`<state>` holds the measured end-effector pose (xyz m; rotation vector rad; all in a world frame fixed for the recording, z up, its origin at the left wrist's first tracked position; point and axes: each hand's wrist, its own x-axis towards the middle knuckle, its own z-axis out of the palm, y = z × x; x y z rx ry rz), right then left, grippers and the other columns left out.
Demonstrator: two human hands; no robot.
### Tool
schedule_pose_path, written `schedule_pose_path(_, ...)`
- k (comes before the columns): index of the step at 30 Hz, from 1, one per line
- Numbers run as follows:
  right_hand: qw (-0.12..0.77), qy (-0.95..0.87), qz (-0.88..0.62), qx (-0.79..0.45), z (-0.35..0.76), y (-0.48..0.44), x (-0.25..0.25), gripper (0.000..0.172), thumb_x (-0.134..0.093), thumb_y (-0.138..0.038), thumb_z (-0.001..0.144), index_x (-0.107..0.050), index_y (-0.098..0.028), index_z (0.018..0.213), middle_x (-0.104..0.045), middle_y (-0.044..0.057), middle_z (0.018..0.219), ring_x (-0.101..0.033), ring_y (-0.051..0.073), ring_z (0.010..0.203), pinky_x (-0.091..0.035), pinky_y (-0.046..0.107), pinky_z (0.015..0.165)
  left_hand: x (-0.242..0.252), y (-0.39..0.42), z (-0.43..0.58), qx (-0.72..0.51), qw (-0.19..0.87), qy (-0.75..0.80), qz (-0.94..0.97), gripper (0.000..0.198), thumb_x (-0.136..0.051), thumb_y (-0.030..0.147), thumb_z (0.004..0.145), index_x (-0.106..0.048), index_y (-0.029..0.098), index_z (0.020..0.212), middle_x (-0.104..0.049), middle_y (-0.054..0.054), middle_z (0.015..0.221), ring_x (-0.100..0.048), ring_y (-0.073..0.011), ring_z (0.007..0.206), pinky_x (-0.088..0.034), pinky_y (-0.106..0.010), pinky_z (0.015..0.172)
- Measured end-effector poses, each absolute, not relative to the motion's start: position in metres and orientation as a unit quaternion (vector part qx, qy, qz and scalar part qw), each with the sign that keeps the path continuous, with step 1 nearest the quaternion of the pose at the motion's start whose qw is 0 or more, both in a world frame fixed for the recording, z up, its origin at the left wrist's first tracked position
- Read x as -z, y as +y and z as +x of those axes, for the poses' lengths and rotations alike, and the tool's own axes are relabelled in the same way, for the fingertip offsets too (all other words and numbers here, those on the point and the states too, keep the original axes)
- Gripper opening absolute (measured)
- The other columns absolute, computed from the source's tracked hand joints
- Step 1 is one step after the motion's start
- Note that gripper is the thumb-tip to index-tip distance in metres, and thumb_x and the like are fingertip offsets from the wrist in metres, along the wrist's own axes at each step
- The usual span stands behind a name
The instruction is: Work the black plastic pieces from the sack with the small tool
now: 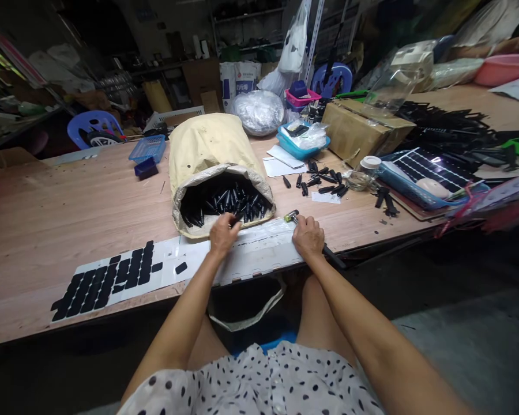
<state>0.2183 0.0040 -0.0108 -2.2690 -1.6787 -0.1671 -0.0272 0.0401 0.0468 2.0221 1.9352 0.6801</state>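
A cream sack (211, 141) lies on its side on the table, its mouth toward me, with many slim black parts (229, 199) inside. My left hand (224, 233) is at the lower lip of the sack, fingers closed around a small dark piece. To the right, my right hand (308, 235) is wrapped round a tool with a black handle (334, 257) and a yellowish-green and metal head (291, 216). Under both hands is a pale board (263, 253) at the table's front edge.
White sheets with rows of flat black pieces (106, 282) lie on the left. Loose black parts (313, 180), a cardboard box (363, 132), blue baskets (303, 141) and a blue tray (428, 184) stand on the right. An open bag (251, 320) hangs below the table edge.
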Motion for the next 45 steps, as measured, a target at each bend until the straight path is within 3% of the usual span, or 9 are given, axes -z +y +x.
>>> schedule_pose_path(4,0.152,-0.589,-0.792,0.052,0.217,0.004,0.008,0.034,-0.042,-0.02,0.097,-0.064,-0.018,0.123,-0.06,0.014,0.105,-0.053,0.026,0.097,-0.034,0.034,0.072,-0.026,0.024,0.022,-0.218,0.191,0.588,0.756,0.01,-0.068,0.028,0.087,-0.071,0.024,0.096,-0.071,-0.004,0.1,-0.062,-0.0217,0.097,-0.048,-0.033,0.086)
schedule_pose_path(13,0.173,-0.584,-0.793,0.022,0.22,0.005,0.007,0.035,-0.046,-0.019,0.095,-0.067,-0.02,0.123,-0.062,0.013,0.103,-0.054,0.025,0.095,-0.038,0.033,0.075,0.002,0.023,0.039,-0.244,0.203,0.602,0.733,0.011,-0.07,0.027,0.086,-0.076,0.025,0.095,-0.069,-0.005,0.101,-0.057,-0.025,0.106,-0.044,-0.039,0.095)
schedule_pose_path(23,0.346,-0.638,-0.686,-0.051,0.194,-0.026,0.003,0.041,-0.04,-0.017,0.096,-0.068,-0.023,0.126,-0.07,0.01,0.114,-0.063,0.022,0.106,-0.049,0.031,0.092,0.006,0.028,0.04,-0.256,0.223,0.599,0.725,0.008,-0.072,0.025,0.084,-0.076,0.024,0.091,-0.068,-0.004,0.097,-0.058,-0.0236,0.104,-0.045,-0.037,0.094)
schedule_pose_path(33,0.361,-0.642,-0.673,-0.06,0.184,-0.034,-0.001,0.04,-0.041,-0.018,0.096,-0.069,-0.023,0.124,-0.071,0.01,0.114,-0.064,0.022,0.106,-0.05,0.032,0.093,0.005,0.027,0.043,-0.262,0.228,0.598,0.722,0.008,-0.074,0.023,0.083,-0.077,0.024,0.09,-0.069,-0.005,0.099,-0.058,-0.0245,0.106,-0.044,-0.039,0.096)
schedule_pose_path(41,0.37,-0.635,-0.674,-0.074,0.199,-0.019,0.008,0.036,-0.046,-0.02,0.093,-0.072,-0.025,0.117,-0.071,0.006,0.102,-0.063,0.021,0.094,-0.05,0.03,0.084,0.004,0.027,0.044,-0.266,0.228,0.596,0.723,0.007,-0.075,0.02,0.081,-0.076,0.022,0.088,-0.069,-0.005,0.096,-0.058,-0.024,0.103,-0.044,-0.037,0.093)
schedule_pose_path(45,0.304,-0.589,-0.747,-0.034,0.227,0.002,-0.001,0.035,-0.05,-0.019,0.093,-0.072,-0.026,0.12,-0.068,0.008,0.103,-0.059,0.022,0.094,-0.045,0.03,0.079,0.004,0.025,0.045,-0.266,0.224,0.601,0.719,0.007,-0.076,0.02,0.08,-0.074,0.022,0.085,-0.068,-0.005,0.095,-0.058,-0.0243,0.103,-0.044,-0.037,0.092)
